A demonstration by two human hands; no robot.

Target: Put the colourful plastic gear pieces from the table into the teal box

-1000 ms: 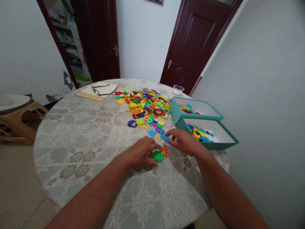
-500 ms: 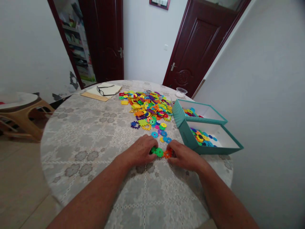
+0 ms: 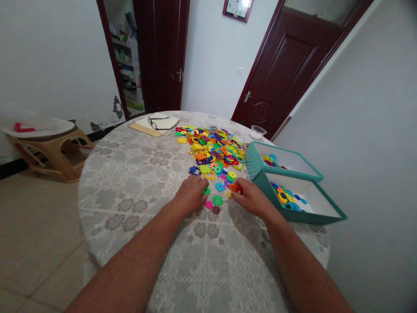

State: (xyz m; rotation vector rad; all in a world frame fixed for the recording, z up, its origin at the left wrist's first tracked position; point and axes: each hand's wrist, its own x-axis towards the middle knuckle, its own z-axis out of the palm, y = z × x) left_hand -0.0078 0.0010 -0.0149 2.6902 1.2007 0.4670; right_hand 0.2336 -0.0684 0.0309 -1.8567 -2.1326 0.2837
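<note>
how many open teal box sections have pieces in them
2: the nearer section, to the right of the right hand, and the farther section, just behind it.

Single head-worn view, facing forward and down over hands [image 3: 191, 193] and table [image 3: 112, 182], doors [image 3: 289, 65] beyond

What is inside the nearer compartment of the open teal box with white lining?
Colourful flat pieces, including blue, yellow, orange and green ones, gathered toward its left end. Anything beneath the top pieces or hidden behind the near wall cannot be seen.
</note>
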